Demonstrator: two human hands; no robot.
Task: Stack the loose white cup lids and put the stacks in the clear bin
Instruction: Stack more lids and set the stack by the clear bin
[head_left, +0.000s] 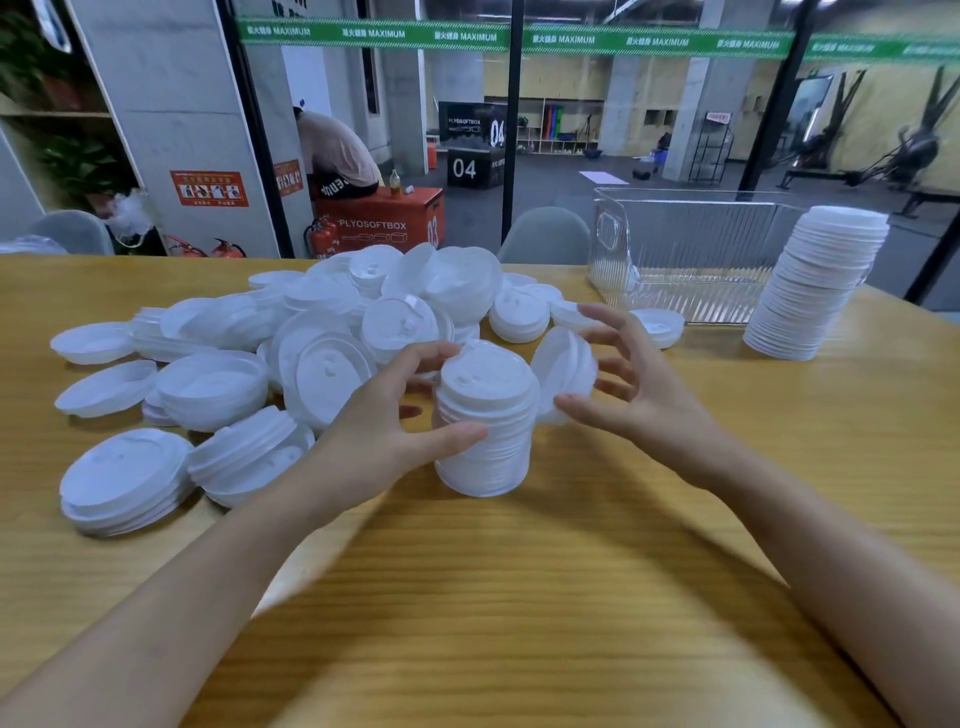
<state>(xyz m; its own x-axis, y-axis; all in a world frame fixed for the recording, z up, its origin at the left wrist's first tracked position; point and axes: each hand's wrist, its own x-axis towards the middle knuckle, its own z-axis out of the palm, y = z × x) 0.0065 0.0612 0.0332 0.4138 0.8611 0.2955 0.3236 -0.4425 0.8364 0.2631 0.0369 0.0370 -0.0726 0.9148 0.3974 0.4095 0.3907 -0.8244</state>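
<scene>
At the middle of the tabletop (519, 597), the left grip (384, 415) wraps a short stack of lids (488, 431), thumb in front and fingers behind, steadying it upright so it can take more. At its 3 o'clock the right grip (649, 400), fingers fanned and loosely curled, cups a tilted lid (563, 369) on edge, apparently lining it up to cap the stack. The loose pile of white lids (363, 312) sprawls from 9 to 12 o'clock, within easy reach. The clear bin (691, 249) stands at 1 o'clock, no lids showing inside. A tall stack (815, 291) waits just beside it at 2 o'clock.
</scene>
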